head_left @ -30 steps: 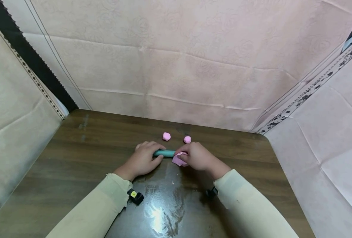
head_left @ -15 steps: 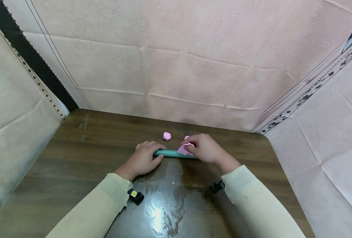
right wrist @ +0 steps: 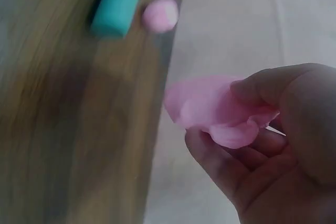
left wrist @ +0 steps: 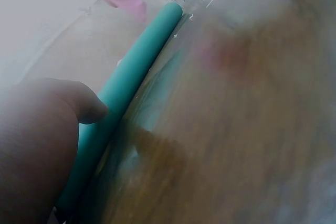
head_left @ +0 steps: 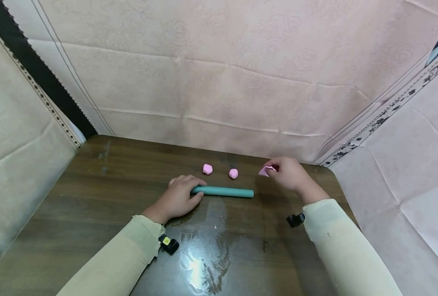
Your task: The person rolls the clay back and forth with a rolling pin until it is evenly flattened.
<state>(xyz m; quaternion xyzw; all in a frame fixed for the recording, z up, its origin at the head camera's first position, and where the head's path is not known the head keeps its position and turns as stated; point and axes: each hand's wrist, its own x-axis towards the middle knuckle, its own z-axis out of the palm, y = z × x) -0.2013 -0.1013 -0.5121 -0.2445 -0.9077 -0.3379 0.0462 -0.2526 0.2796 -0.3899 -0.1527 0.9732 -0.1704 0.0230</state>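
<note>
My left hand [head_left: 178,196] grips the near-left end of a teal rolling pin [head_left: 228,192], a plain smooth cylinder lying crosswise on the table. In the left wrist view the thumb presses on the rolling pin [left wrist: 135,65]. Off to the right and farther back, my right hand [head_left: 289,174] pinches a thin, flattened piece of pink dough [head_left: 266,171] above the table. Its folded edge shows between thumb and fingers in the right wrist view, where the dough [right wrist: 205,103] droops a little.
Two small pink dough lumps, a left one [head_left: 207,169] and a right one [head_left: 233,173], lie behind the rolling pin. The brown table [head_left: 130,181] carries glossy smears in front. Pale patterned cloth [head_left: 219,90] hangs along the back and both sides.
My right hand has lifted the pink dough off the rolling pin's right part and carried it right and back, baring the pin's right end. The left hand has stayed still.
</note>
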